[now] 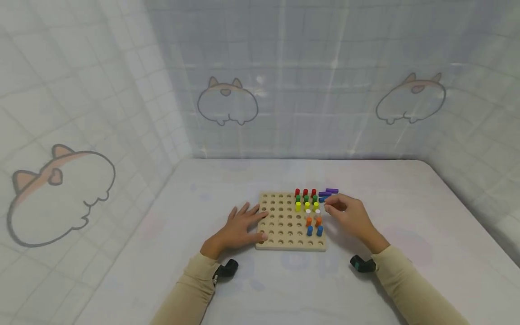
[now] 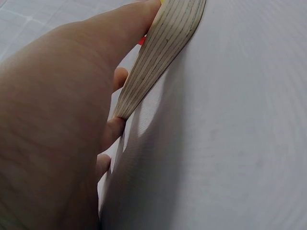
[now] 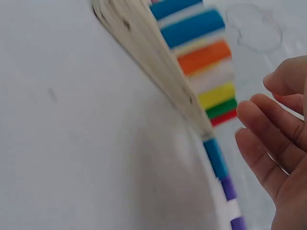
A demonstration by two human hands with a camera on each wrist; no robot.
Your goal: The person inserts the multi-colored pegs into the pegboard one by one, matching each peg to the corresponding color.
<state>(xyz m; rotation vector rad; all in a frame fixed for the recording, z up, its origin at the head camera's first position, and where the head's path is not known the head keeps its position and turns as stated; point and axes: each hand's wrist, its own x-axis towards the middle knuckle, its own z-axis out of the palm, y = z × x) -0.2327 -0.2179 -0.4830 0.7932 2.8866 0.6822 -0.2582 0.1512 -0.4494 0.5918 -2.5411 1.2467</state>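
Note:
A pale wooden pegboard (image 1: 285, 247) with rows of round holes lies on the table. Upright pegs fill part of its right side: red pegs (image 1: 305, 192), green pegs, yellow pegs (image 1: 307, 206), white pegs, orange pegs (image 1: 318, 222) and blue pegs (image 1: 319, 231). My left hand (image 1: 239, 229) is spread at the board's left side, thumb and index finger resting on its top. Off the right edge hovers my right hand (image 1: 352, 220), fingers loosely bent with nothing visible between them. Close to its fingertips, a loose blue peg (image 3: 216, 158) lies beside the board.
Two purple pegs (image 1: 331, 191) lie loose by the board's far right corner. The white tabletop (image 1: 227, 180) stretches around the board. Pale tiled-pattern curtains (image 1: 308, 90) with cartoon drawings stand behind and at both sides. A dark wrist device (image 1: 363, 264) sits at each cuff.

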